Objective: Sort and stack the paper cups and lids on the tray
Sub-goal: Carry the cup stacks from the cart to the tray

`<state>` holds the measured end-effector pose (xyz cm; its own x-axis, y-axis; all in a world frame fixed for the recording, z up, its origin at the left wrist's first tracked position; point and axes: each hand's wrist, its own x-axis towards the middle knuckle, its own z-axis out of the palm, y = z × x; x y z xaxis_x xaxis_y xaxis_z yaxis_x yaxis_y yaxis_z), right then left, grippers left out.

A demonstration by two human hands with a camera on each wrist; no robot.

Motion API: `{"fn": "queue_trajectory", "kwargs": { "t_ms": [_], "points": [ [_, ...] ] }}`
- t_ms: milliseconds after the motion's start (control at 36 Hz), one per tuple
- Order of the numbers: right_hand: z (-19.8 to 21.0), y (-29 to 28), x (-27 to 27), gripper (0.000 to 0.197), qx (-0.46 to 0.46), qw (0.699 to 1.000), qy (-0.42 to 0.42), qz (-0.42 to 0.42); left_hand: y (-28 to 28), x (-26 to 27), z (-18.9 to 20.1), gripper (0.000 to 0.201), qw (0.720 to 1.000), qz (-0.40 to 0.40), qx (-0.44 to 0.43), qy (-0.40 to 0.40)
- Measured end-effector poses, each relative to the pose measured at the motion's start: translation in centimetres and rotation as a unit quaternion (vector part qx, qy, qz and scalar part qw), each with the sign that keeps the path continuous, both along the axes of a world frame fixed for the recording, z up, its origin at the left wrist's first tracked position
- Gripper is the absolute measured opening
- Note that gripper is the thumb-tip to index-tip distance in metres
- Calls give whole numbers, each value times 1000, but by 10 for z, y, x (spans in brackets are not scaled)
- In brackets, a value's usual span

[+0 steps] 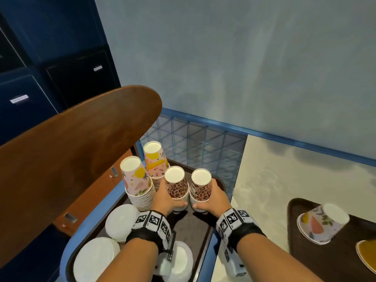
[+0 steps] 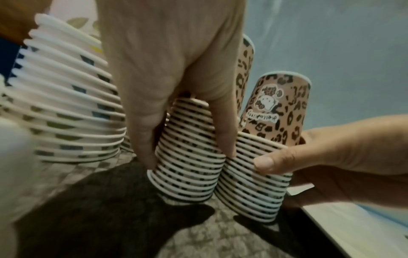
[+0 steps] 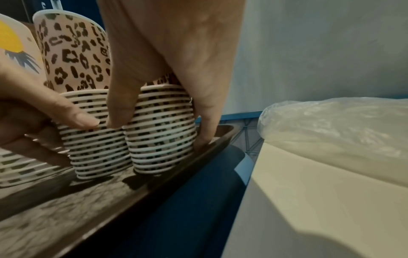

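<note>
Two upside-down stacks of leopard-print paper cups stand side by side on the dark tray (image 1: 195,226). My left hand (image 1: 168,201) grips the left leopard stack (image 1: 176,185), its fingers and thumb around the rims (image 2: 187,157). My right hand (image 1: 210,200) grips the right leopard stack (image 1: 201,186), thumb on the rims (image 3: 161,132) and fingers behind by the tray edge. Two taller stacks of fruit-print cups (image 1: 138,182) (image 1: 155,159) stand to the left and behind. White lids (image 1: 122,221) (image 1: 95,259) lie in piles at the tray's near end.
The tray sits in a blue wire-sided cart (image 1: 203,139). A brown curved chair back (image 1: 71,151) rises on the left. On the cream table to the right, a second dark tray (image 1: 305,251) holds a fallen fruit-print cup (image 1: 323,224) and a yellow-topped lid (image 1: 366,253).
</note>
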<state>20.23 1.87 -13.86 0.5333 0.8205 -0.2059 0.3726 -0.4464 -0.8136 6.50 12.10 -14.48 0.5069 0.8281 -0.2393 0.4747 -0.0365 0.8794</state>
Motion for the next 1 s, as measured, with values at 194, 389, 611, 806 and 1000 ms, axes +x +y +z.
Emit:
{"fn": "queue_trajectory", "kwargs": {
  "t_ms": [194, 389, 611, 806, 1000],
  "points": [
    [2, -16, -7, 77, 47, 998, 23, -16, -3, -3, 2, 107, 1000, -24, -15, 14],
    [18, -42, -11, 81, 148, 982, 100, -69, -28, 0, 44, 79, 997, -35, -47, -45],
    [55, -111, 3, 88, 193, 967, 120, -114, -87, 20, 92, 103, 992, -100, 45, -58],
    [84, -216, 38, 73, 264, 948, 108, -142, -181, 66, 126, 65, 975, -180, 41, -120],
    [81, -339, 80, 76, 265, 936, 113, -205, -280, 123, 116, 85, 955, -256, -9, -146]
  ]
}}
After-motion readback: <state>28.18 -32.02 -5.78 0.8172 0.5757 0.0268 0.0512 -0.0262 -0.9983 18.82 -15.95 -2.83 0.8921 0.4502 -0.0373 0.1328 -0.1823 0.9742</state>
